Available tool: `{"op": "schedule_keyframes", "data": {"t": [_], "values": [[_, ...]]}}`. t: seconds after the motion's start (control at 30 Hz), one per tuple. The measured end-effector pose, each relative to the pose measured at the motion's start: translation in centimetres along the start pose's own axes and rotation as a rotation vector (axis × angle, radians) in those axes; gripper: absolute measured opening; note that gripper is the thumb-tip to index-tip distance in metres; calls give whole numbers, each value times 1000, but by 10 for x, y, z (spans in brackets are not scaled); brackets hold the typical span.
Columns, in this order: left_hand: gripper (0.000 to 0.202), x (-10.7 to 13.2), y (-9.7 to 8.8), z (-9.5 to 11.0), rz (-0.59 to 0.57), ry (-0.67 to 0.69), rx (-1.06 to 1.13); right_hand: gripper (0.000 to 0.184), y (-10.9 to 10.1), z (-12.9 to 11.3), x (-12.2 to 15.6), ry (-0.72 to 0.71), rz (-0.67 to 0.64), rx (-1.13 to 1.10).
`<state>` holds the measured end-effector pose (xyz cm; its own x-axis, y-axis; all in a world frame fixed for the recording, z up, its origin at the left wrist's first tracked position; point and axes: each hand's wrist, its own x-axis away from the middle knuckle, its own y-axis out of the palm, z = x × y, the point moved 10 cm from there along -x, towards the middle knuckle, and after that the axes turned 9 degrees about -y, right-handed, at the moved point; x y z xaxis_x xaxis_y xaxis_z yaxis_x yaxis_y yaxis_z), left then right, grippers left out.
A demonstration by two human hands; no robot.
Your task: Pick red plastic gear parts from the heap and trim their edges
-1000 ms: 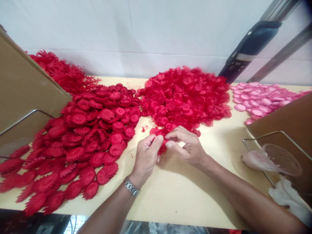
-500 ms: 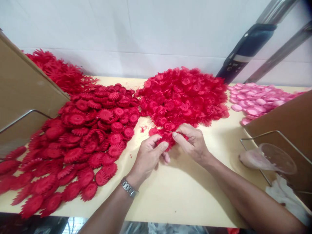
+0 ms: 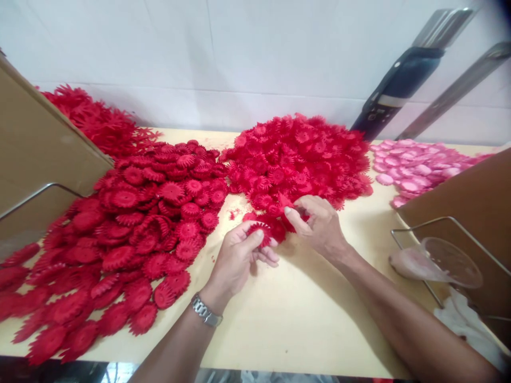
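My left hand [image 3: 235,255], with a metal watch on its wrist, pinches a red fringed flower disc [image 3: 265,229] between thumb and fingers. Just right of it, my right hand [image 3: 321,226] is closed with thumb and forefinger on a small red cut piece [image 3: 285,203], partly hidden by the fingers. Behind both hands rises a heap of red fringed pieces [image 3: 295,154], its front edge close to my fingertips. A second heap, of thicker red fringed discs [image 3: 128,198], spreads out to the left of my left hand.
Spiky red cut pieces [image 3: 93,119] lie at the back left by a cardboard panel [image 3: 43,122]. Pink discs [image 3: 419,165] sit at the back right behind another brown panel [image 3: 463,197]. A clear plastic cup [image 3: 451,260] lies tipped near a white crumpled cloth [image 3: 465,319].
My hands have moved apart a little. The left now shows a single fringed disc tilted up, while the right has drawn a small red piece away from it.
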<state>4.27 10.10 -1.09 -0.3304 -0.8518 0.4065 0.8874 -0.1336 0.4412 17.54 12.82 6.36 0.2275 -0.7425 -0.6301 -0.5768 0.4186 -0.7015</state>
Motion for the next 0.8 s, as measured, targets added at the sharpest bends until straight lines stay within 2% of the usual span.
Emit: {"op": "schedule_keyframes", "data": {"t": [0.07,0.2,0.43,0.67,0.8], "values": [[17,-1,-4,0,33,-1,10,15,1,2,1,20,-4,-4],[21,-1,-10,1,93,14,-18,11,-2,-1,0,26,18,-73],[26,-1,-14,-3,114,4,-66,17,0,-23,-1,-69,3,-210],[38,1,-21,3,205,68,-95,14,13,-52,5,-144,-115,-536],[42,2,-18,4,203,101,-160,12,26,-52,8,-57,-212,-665]]}}
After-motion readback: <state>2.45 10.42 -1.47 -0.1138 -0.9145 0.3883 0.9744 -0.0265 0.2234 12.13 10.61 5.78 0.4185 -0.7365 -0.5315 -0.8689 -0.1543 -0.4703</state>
